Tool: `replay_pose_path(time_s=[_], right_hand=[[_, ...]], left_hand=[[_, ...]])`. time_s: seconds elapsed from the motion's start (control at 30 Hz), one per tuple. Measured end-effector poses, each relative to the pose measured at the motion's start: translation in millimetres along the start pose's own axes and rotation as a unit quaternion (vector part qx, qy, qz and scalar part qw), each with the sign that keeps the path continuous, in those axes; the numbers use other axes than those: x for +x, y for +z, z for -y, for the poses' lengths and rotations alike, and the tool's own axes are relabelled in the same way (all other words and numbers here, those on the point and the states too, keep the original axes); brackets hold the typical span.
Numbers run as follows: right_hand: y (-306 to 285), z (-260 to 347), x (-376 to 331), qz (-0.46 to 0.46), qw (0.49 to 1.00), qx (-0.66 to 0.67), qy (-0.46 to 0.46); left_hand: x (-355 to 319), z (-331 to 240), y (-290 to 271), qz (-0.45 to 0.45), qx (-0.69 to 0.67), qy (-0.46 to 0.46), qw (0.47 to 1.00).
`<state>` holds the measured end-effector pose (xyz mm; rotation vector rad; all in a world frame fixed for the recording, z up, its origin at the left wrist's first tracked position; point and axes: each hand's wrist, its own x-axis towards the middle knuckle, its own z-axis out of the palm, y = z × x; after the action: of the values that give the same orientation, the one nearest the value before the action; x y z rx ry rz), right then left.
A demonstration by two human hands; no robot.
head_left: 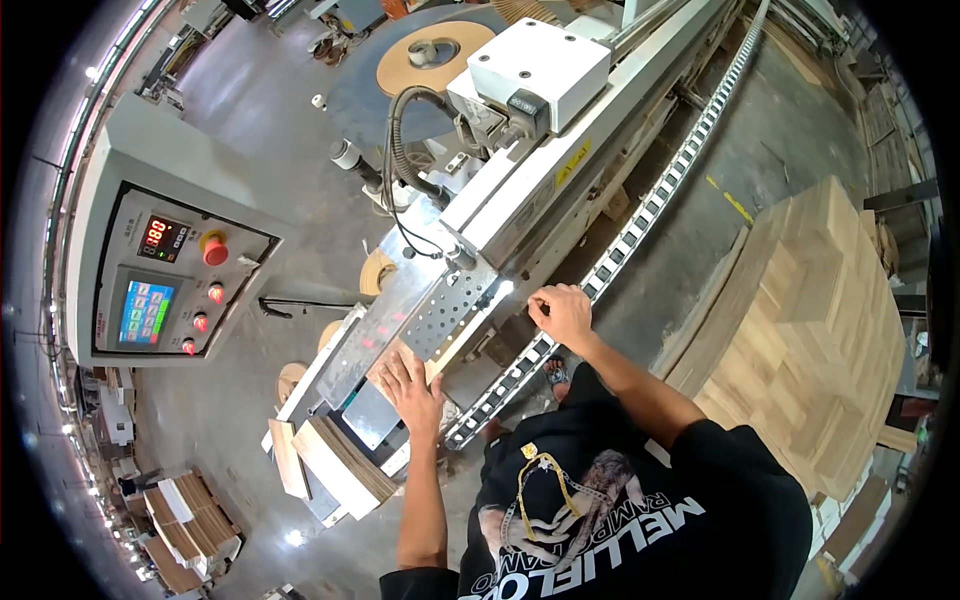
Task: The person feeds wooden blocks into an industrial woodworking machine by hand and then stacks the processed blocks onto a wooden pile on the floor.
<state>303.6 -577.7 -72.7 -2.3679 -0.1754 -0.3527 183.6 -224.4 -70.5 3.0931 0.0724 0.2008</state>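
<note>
Metal bed (366,345), one, two hands (412,398) (566,316), one roller track (622,250)

Shirt: a black T-shirt (755,500) is worn, cut with short sleeves (715,435).
Chest print: a picture (618,475) in brownish and grey tones is set across the front.
Lettering: bold white capitals (640,535) are printed beside it, with thinner grey ones alongside.
Yellow loop: a cord-like line (572,500) is seen on the front; whether printed or hung cannot be told.
Legwear: dark cloth (597,402) is worn.
Footwear: a dark, strapped piece (557,376) is partly shown.
Hands: left hand (411,392) and right hand (564,314) are bared.
</note>
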Motion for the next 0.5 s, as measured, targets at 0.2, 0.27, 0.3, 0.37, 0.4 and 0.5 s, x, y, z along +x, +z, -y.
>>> replay_pose_path(time_s=[0.2, 0.27, 0.3, 0.37, 0.4, 0.5], right_hand=[[5, -4, 2, -0.004, 1.000, -0.010, 0.003], [7, -6, 3, -0.004, 1.000, -0.016, -0.001], [8, -6, 4, -0.003, 1.000, -0.015, 0.001], [10, -6, 5, -0.013, 1.000, -0.025, -0.001], [10, -7, 5, -0.012, 1.000, -0.024, -0.001], [9, -8, 7, -0.012, 1.000, -0.020, -0.010]], left_hand=[[6, -7, -2, 0.008, 0.020, -0.003, 1.000], [8, -12, -3, 0.007, 0.024, -0.001, 1.000], [10, -14, -4, 0.003, 0.027, 0.000, 1.000], [14, -19, -5, 0.002, 0.031, 0.005, 1.000], [15, -21, -4, -0.003, 0.034, 0.007, 0.999], [21, -29, 1, 0.000, 0.027, 0.003, 1.000]])
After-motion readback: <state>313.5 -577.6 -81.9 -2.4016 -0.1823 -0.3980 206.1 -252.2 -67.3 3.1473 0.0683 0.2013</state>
